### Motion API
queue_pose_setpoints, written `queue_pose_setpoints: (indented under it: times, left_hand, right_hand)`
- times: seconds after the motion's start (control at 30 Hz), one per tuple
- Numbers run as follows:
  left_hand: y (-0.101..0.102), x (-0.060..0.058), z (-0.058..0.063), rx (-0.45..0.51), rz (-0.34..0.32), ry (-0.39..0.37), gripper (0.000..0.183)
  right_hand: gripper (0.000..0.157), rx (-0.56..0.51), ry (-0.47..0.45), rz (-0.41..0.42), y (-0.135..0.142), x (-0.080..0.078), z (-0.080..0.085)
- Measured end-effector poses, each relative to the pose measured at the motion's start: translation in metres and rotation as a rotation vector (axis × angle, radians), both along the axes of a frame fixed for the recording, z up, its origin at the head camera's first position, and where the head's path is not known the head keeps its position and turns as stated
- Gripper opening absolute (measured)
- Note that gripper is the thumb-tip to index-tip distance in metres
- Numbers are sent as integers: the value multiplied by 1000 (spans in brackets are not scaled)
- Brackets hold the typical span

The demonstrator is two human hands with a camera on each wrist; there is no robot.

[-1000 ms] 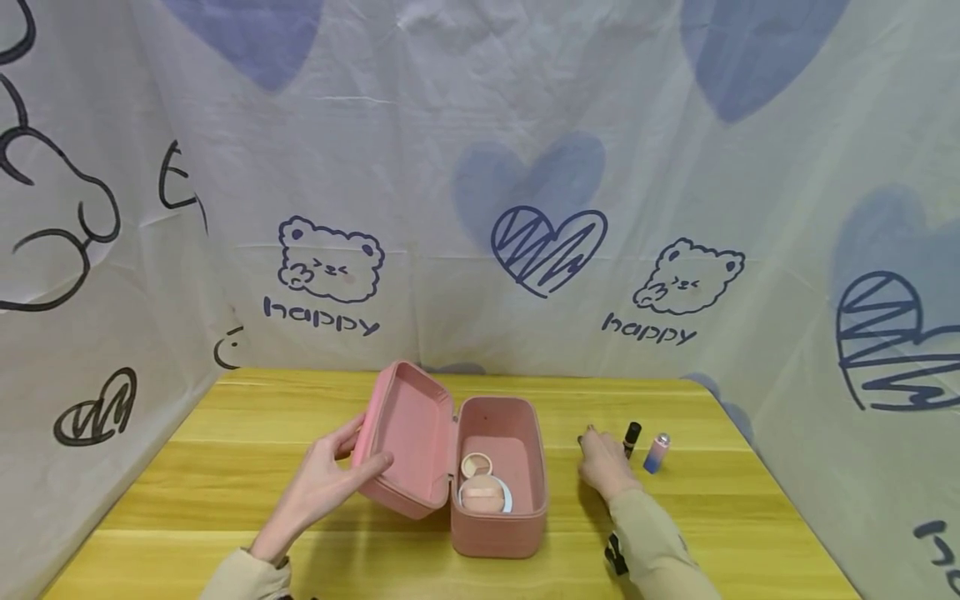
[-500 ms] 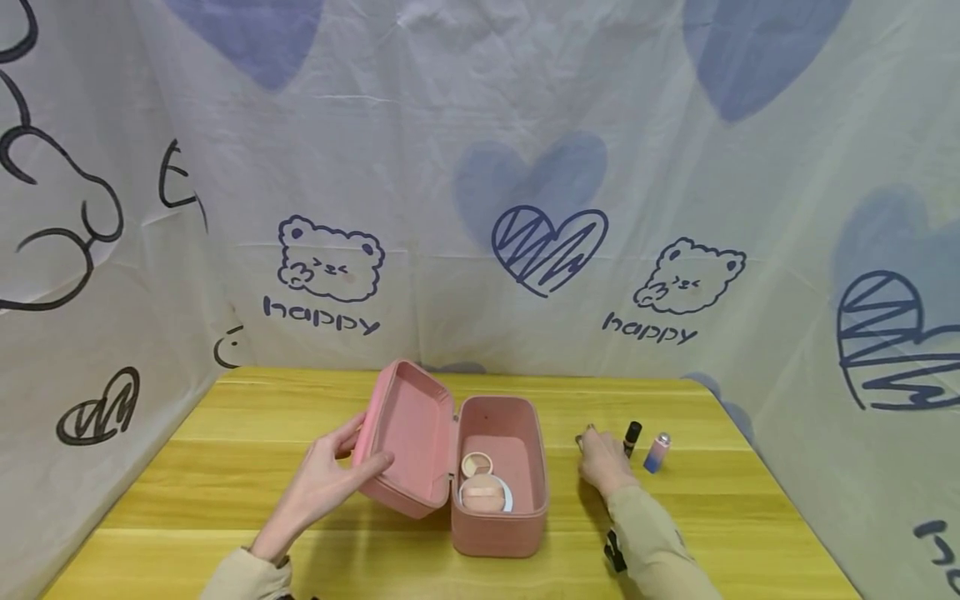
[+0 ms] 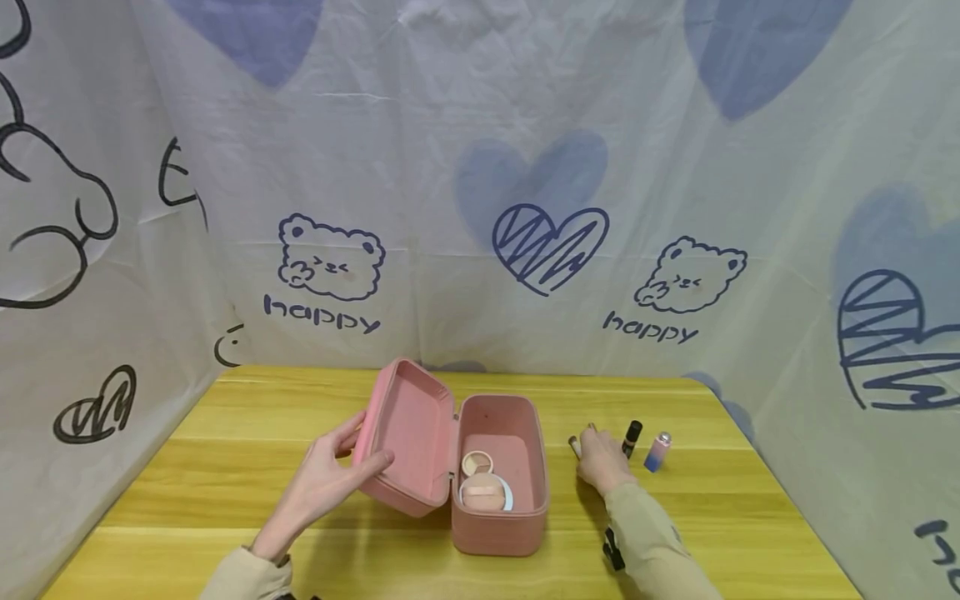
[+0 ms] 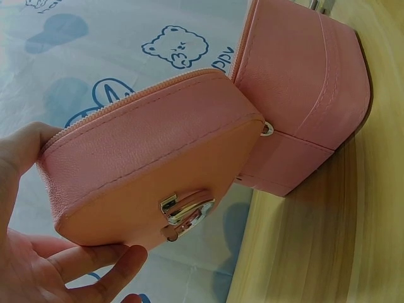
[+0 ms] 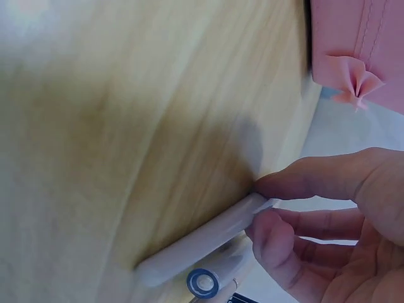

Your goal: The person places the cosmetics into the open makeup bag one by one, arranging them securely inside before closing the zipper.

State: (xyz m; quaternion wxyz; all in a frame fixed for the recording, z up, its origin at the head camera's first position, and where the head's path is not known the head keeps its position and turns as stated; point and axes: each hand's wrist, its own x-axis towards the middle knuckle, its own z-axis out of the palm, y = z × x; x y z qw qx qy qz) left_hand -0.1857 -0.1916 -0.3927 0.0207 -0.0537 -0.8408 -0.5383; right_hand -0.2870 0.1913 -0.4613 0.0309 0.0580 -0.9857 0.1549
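Observation:
A pink cosmetic case [image 3: 498,533] stands on the table with its lid [image 3: 408,437] swung out to the left. My left hand [image 3: 326,475] grips that lid, thumb on the inner edge and fingers behind it; the left wrist view has the lid's metal clasp [image 4: 189,214]. Right of the case, my right hand [image 3: 603,462] is low over the table. Its thumb and fingertips pinch one end of a slim pale tube [image 5: 202,240]. Inside the case lie a powder puff [image 3: 483,493] and a small round palette [image 3: 477,464].
Beside my right hand are a black-capped tube [image 3: 632,437] and a pink-to-blue roller tube [image 3: 657,452]. The yellow wood-grain table [image 3: 247,417] is backed by a printed cloth [image 3: 450,167]. A pink bow [image 5: 356,82] decorates the case's side.
The slim tube's end shows more now, having swung a little left and toward me at my right fingertips. My left hand and the lid have stayed put.

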Motion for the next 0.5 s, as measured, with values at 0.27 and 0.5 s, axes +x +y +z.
queue_pose_setpoints:
  times: [0.27, 0.5]
  left_hand:
    - [-1, -1, -2, 1, -2, -3, 84]
    - [-1, -1, -3, -1, -4, 10, 83]
  right_hand:
    - [20, 2, 14, -24, 0, 0, -1]
    - [15, -70, -13, -25, -1, 2, 5]
